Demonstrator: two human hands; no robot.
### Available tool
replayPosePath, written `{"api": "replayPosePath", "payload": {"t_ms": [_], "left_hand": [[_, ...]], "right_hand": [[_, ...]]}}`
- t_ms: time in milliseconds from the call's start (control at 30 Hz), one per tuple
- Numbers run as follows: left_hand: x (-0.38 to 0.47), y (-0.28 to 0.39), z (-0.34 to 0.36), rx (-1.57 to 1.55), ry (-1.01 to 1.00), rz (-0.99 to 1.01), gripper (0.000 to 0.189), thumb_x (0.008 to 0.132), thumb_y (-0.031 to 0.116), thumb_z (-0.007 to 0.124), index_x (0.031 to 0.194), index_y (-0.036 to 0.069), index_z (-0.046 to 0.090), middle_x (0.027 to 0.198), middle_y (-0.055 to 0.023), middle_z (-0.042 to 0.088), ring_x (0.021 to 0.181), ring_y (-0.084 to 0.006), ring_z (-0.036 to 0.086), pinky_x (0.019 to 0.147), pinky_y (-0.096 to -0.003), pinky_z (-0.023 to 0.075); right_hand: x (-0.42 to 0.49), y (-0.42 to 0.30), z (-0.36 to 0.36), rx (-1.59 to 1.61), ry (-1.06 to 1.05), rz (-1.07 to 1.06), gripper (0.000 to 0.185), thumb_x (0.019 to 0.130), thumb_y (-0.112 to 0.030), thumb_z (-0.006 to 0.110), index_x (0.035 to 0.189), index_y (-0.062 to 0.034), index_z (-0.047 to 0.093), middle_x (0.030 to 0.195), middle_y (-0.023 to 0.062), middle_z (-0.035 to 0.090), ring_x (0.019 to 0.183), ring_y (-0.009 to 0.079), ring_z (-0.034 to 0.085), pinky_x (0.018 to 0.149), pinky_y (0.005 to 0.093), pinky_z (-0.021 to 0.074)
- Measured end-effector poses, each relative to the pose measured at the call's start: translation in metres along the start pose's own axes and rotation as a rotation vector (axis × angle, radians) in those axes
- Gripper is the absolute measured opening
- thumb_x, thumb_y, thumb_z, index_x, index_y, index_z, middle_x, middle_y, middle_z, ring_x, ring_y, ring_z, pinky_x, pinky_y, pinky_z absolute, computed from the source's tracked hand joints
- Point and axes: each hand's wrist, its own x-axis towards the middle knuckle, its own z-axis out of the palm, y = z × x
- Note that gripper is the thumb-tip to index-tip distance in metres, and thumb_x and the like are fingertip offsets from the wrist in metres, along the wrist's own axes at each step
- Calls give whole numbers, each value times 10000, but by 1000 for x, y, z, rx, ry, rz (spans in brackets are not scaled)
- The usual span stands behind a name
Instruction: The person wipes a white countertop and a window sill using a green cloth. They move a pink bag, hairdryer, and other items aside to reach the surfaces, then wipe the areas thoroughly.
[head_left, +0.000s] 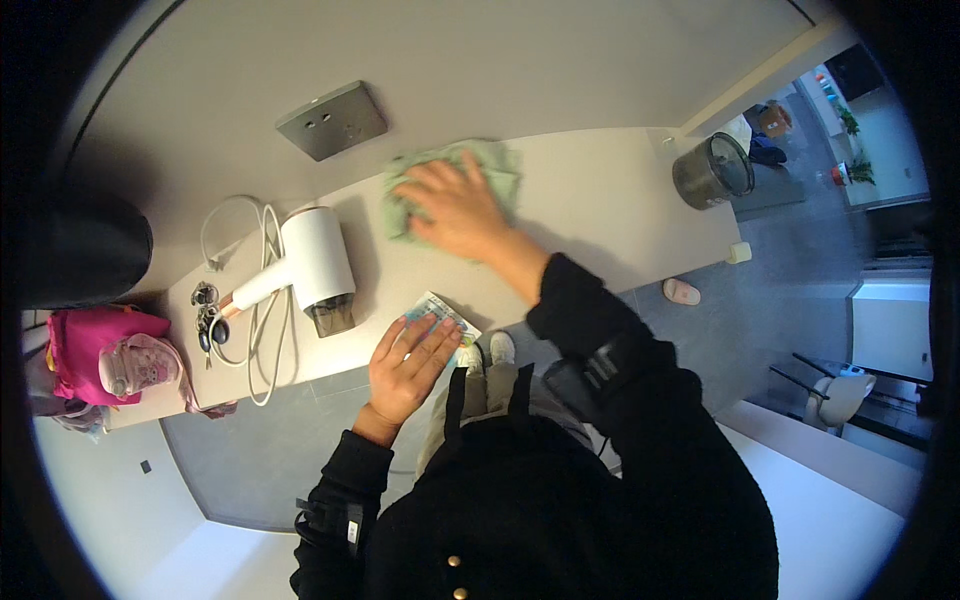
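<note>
My right hand (457, 214) lies palm down with fingers spread on a crumpled light green cloth (501, 172), pressing it against the pale countertop (585, 187) near the wall. Over the counter's front edge, my left hand (411, 367) has its fingers across a flat printed packet (439, 306) that bears writing. The thumb is hidden below it. To the left of both hands, a white hair dryer (319, 251) with a dark translucent nozzle rests on the counter, its pale cord (262, 330) looped around the handle.
Keys (204, 319) lie beside the dryer handle. A pink bag (105, 349) and a clear pink bottle (139, 365) stand at the left end. A dark translucent bin (705, 172) stands at the right end. A grey socket plate (334, 120) juts from the wall. One pink slipper (681, 292) is on the floor.
</note>
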Motion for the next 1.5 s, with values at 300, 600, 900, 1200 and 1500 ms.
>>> {"api": "replayPosePath", "payload": {"t_ms": [300, 600, 900, 1200, 1500], "left_hand": [[2, -19, -15, 0, 224, -57, 355, 741, 70, 712, 1088, 145, 726, 1170, -10, 697, 1107, -232, 626, 1007, -412, 446], [38, -39, -12, 82, 411, -190, 363, 816, 42, 609, 1164, 88, 701, 1221, -88, 669, 1117, -305, 593, 989, -437, 446], [108, -24, 44, 107, 74, -260, 409, 774, 35, 672, 1174, 114, 702, 970, -61, 630, 904, -257, 593, 886, -393, 472], [203, 47, 49, -164, -6, -298, 730, 664, 146, 746, 1362, 84, 540, 1248, -163, 593, 1171, -346, 530, 1066, -447, 365], [378, 164, 173, -891, -23, -269, 1331, 561, 250, 920, 1522, -39, 45, 1262, -289, 549, 1159, -414, 567, 989, -435, 465]], "right_hand": [[-84, 97, -72, -363, 185, 699, 491, 922, -408, 544, 1380, -236, 513, 1459, 44, 436, 1367, 263, 371, 1100, 636, 236], [-95, -58, -15, -242, 60, 405, 609, 868, -473, 597, 1416, -235, 480, 1509, 117, 352, 1409, 338, 282, 1064, 653, 216], [-168, 40, -88, -127, 116, 480, 487, 863, -381, 629, 1326, -240, 576, 1446, 33, 454, 1369, 260, 368, 1111, 518, 215], [-269, 142, -140, -243, 393, 622, 443, 787, -267, 718, 1218, -190, 652, 1286, 30, 558, 1146, 260, 488, 958, 440, 359], [-248, 117, -131, -49, 53, 74, 338, 785, -317, 700, 1105, -208, 687, 1272, 52, 539, 1185, 259, 462, 923, 463, 372]]}}
